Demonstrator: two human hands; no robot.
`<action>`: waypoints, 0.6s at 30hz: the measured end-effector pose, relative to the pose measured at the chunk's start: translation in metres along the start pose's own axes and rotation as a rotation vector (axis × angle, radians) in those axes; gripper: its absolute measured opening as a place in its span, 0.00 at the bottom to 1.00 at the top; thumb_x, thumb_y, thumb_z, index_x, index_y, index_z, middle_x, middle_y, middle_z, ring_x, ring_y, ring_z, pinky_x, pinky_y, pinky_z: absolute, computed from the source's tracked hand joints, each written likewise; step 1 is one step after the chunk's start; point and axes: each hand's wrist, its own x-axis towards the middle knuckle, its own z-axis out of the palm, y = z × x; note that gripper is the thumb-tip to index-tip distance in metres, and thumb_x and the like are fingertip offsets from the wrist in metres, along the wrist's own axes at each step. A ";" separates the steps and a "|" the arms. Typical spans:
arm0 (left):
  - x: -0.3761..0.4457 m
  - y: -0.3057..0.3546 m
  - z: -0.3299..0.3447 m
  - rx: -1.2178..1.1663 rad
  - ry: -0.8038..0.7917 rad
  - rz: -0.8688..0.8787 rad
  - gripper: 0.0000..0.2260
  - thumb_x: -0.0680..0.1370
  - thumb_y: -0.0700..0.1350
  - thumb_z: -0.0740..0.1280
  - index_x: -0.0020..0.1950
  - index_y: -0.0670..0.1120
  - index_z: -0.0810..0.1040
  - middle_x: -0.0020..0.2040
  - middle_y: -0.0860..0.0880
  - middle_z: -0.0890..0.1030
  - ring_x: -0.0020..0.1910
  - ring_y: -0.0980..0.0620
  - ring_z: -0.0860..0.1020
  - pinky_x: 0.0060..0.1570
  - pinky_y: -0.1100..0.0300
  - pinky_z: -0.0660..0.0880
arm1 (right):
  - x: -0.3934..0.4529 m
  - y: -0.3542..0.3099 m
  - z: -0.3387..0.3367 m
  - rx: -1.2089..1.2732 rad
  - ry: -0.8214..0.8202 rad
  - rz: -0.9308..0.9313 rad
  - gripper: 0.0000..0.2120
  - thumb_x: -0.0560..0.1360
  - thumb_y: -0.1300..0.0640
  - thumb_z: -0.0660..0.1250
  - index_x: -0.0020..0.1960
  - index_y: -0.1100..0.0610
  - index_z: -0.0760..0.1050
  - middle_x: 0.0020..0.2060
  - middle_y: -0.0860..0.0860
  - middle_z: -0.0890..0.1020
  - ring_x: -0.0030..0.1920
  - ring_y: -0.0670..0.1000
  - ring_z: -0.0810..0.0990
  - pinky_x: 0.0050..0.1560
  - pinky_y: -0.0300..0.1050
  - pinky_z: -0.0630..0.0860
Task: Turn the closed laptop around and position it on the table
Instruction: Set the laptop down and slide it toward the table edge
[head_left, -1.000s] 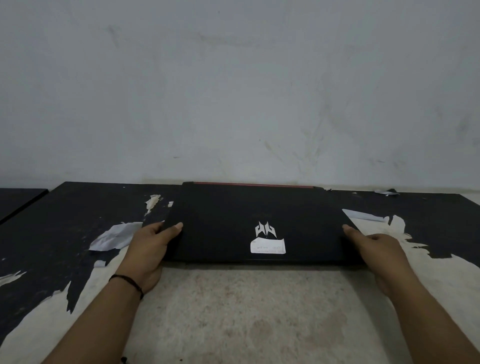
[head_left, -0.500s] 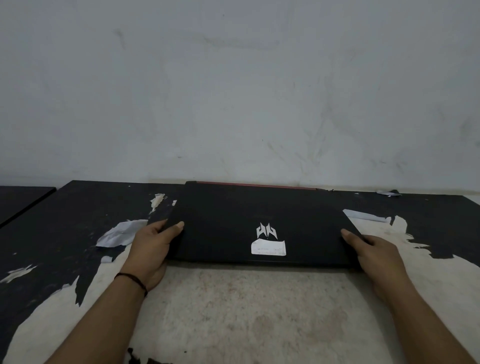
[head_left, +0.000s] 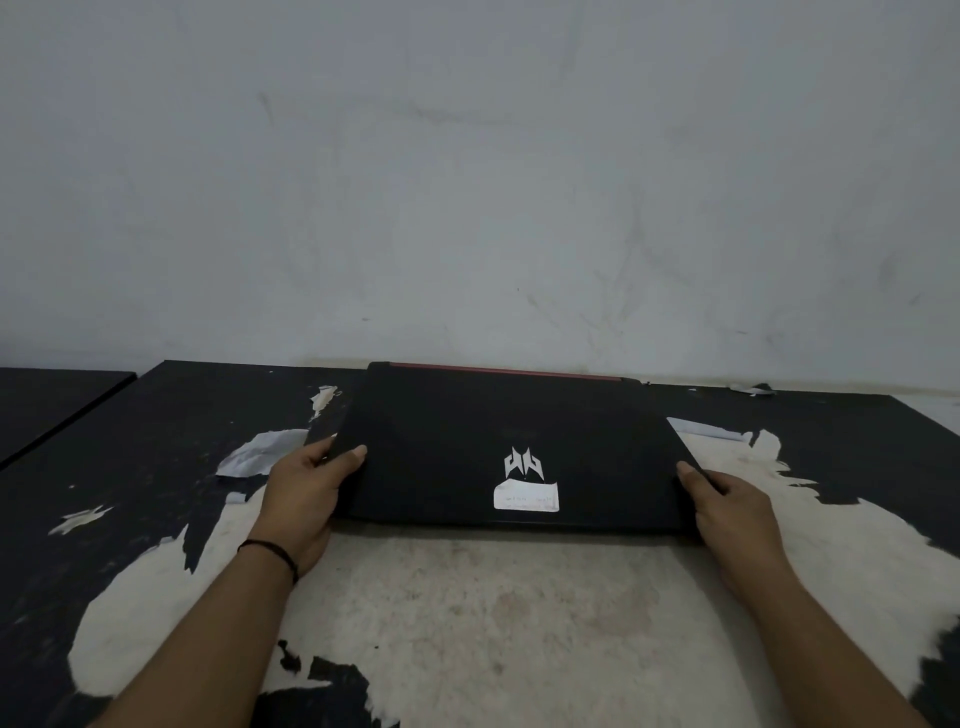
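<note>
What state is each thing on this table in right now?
laptop: closed, lid up, red strip toward the wall.
left hand: gripping the laptop's left edge.
right hand: gripping its right edge.
white label: stuck on the lid.
table: black coating peeled.

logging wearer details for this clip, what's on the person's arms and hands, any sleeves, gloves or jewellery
Both forearms are bare, with no sleeves in view and no gloves. The left hand has a thin black band around its wrist. The right hand and its wrist show nothing worn. No rings are visible.

Tabletop (head_left: 493, 623) is open in front of laptop (head_left: 498, 447). Wall (head_left: 467, 182) sits close behind its rear edge. Peeled paper scrap (head_left: 260, 452) lies beside the left hand (head_left: 304, 499).
</note>
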 end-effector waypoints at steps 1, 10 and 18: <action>-0.002 0.001 -0.001 0.002 -0.002 -0.004 0.09 0.74 0.39 0.68 0.53 0.43 0.81 0.52 0.42 0.84 0.52 0.42 0.82 0.54 0.50 0.77 | -0.002 0.001 -0.002 -0.009 0.006 -0.008 0.14 0.76 0.49 0.63 0.48 0.59 0.79 0.39 0.52 0.80 0.40 0.51 0.77 0.43 0.46 0.70; -0.031 0.010 -0.007 0.005 -0.019 0.014 0.12 0.73 0.38 0.68 0.56 0.41 0.80 0.54 0.42 0.83 0.53 0.42 0.81 0.56 0.49 0.76 | -0.035 -0.001 -0.026 -0.104 0.012 -0.044 0.16 0.77 0.50 0.62 0.50 0.63 0.79 0.44 0.59 0.80 0.39 0.53 0.75 0.40 0.46 0.67; -0.068 0.036 -0.019 0.012 -0.044 0.109 0.11 0.75 0.35 0.64 0.56 0.39 0.80 0.46 0.45 0.85 0.46 0.48 0.82 0.40 0.63 0.81 | -0.067 -0.016 -0.047 -0.038 -0.029 -0.053 0.17 0.74 0.48 0.65 0.55 0.61 0.78 0.46 0.57 0.81 0.42 0.55 0.79 0.35 0.47 0.74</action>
